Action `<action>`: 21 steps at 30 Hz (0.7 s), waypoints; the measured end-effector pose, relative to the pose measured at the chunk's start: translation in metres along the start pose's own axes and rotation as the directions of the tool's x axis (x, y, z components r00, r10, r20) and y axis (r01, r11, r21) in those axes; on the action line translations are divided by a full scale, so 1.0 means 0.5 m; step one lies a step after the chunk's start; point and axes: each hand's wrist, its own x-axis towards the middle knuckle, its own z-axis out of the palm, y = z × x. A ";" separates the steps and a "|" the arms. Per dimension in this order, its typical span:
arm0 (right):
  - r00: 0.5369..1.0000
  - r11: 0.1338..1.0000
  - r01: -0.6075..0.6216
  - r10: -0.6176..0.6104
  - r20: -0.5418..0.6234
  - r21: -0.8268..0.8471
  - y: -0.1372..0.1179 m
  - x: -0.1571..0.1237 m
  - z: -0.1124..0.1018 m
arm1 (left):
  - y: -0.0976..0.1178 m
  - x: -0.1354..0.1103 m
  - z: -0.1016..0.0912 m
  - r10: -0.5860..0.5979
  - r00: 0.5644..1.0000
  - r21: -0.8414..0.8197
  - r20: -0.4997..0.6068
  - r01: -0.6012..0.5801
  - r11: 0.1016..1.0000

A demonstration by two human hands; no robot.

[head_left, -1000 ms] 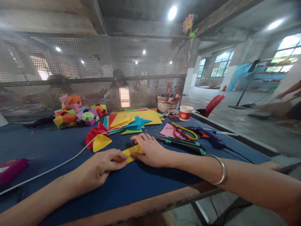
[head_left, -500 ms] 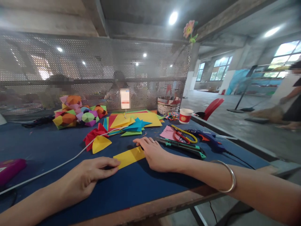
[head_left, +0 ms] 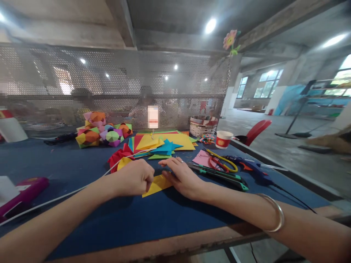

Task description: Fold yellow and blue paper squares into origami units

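A folded strip of yellow paper [head_left: 159, 185] lies on the blue table in front of me. My left hand [head_left: 134, 178] is closed with knuckles up, its curled fingers resting over the strip's left part; nothing shows inside the fist. My right hand [head_left: 184, 178], with a ring on one finger, lies with fingers stretched out over the strip's right end and covers it. Behind my left hand are a yellow folded piece [head_left: 123, 163] and a red folded piece [head_left: 118, 156]. A green-and-black utility knife [head_left: 219, 175] is just right of my right hand.
Scissors [head_left: 223, 160], pink paper [head_left: 201, 157] and a blue glue gun [head_left: 253, 168] lie at right. Behind are coloured sheets [head_left: 183, 141], folded-paper balls [head_left: 89, 137], a paper cup [head_left: 223, 140] and a basket [head_left: 203, 126]. A white cable [head_left: 65, 195] crosses the left side.
My left hand has let go its pinch on the strip's left end, moved up and right, and curled into a fist over the paper. The view has shifted left.
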 end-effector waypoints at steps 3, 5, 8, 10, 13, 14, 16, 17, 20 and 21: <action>0.997 0.999 0.035 -0.034 0.065 -0.006 -0.012 0.015 0.005 | -0.020 0.004 0.012 -0.097 0.989 -0.103 -0.116 0.085 0.991; 0.994 0.998 0.058 -0.057 0.096 -0.006 -0.016 0.024 0.008 | -0.037 -0.006 0.014 -0.181 0.957 -0.187 -0.225 0.140 0.972; 0.990 0.996 0.086 -0.086 0.108 0.001 -0.016 0.032 0.010 | -0.059 -0.019 0.010 -0.317 0.889 -0.333 -0.331 0.205 0.921; 0.991 0.995 0.098 -0.099 0.091 0.010 -0.013 0.035 0.009 | -0.066 -0.019 0.008 -0.393 0.858 -0.435 -0.330 0.231 0.870; 0.990 0.990 0.133 -0.135 0.047 0.042 -0.006 0.044 0.007 | -0.062 -0.011 0.010 -0.468 0.839 -0.571 -0.276 0.249 0.783; 0.988 0.987 0.151 -0.153 0.024 0.057 -0.005 0.049 0.006 | -0.059 -0.008 0.011 -0.483 0.838 -0.610 -0.254 0.249 0.752; 0.981 0.978 0.193 -0.190 -0.038 0.083 -0.005 0.057 0.005 | -0.050 -0.004 0.012 -0.502 0.839 -0.681 -0.211 0.242 0.691; 0.975 0.973 0.214 -0.208 -0.078 0.090 -0.007 0.061 0.004 | -0.047 -0.004 0.011 -0.508 0.841 -0.715 -0.189 0.237 0.658; 0.944 0.953 0.291 -0.271 -0.187 0.090 -0.017 0.064 0.004 | -0.039 -0.005 0.010 -0.518 0.848 -0.810 -0.112 0.224 0.542; 0.930 0.942 0.325 -0.302 -0.211 0.084 -0.021 0.062 0.004 | -0.037 -0.005 0.011 -0.515 0.853 -0.839 -0.085 0.217 0.499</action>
